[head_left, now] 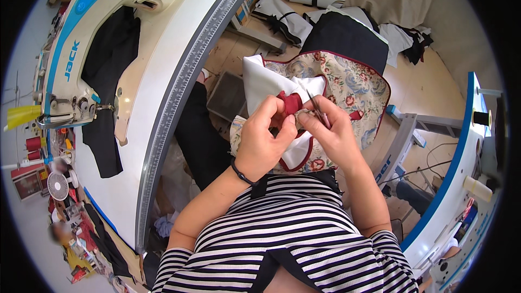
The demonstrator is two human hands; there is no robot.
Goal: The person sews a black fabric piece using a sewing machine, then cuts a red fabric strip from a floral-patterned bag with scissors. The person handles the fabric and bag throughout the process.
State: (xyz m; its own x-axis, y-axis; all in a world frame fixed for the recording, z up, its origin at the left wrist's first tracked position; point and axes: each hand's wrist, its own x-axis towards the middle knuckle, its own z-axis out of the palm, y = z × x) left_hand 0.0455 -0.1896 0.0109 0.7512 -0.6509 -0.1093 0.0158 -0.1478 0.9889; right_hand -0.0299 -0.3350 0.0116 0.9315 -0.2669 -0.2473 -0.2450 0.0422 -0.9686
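My left hand (pixel 266 135) pinches a bunched piece of dark red binding (pixel 290 103) above my lap. Close against it, my right hand (pixel 335 133) is closed around small thread snips (pixel 317 107), blades pointing up and away. Its thumb and finger also meet at the fabric edge beside my left fingertips; the exact spot is too small to make out. Floral fabric (pixel 355 84) edged in dark red drapes over my lap and beyond my hands. Its white backing (pixel 266 84) is folded up on the left.
To my left stands a sewing machine (pixel 68 59) with black cloth (pixel 111 49) on its table, which has a ruler (pixel 190 59) along the edge. Fabric bundles (pixel 282 19) lie on the floor ahead. A grey metal stand (pixel 399 146) and another blue-edged table (pixel 439 190) are at right.
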